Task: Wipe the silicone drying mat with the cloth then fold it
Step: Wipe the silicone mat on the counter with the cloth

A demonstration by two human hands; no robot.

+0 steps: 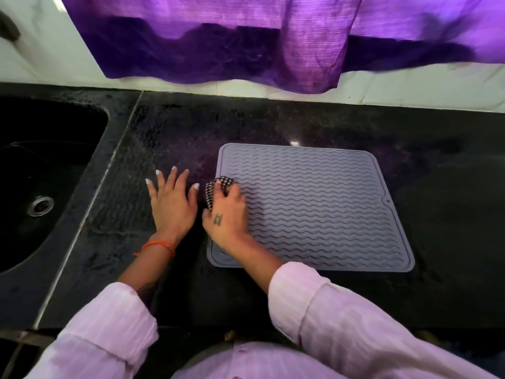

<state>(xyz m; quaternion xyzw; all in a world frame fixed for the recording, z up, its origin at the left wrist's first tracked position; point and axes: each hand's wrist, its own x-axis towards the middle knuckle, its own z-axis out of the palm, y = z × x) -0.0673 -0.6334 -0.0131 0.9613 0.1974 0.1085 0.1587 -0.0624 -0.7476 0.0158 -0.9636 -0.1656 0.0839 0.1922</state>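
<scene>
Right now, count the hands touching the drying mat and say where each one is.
1. The right hand presses the checked cloth on the mat's left edge. The left hand lies flat on the black counter beside it.

One grey silicone drying mat [322, 209] lies on the one black desk [169, 127], with one checked cloth [216, 191]. Two hands show: one left hand [170, 203], one right hand [226, 214]. There is one sink [41, 170] and one purple curtain [246, 36].
</scene>
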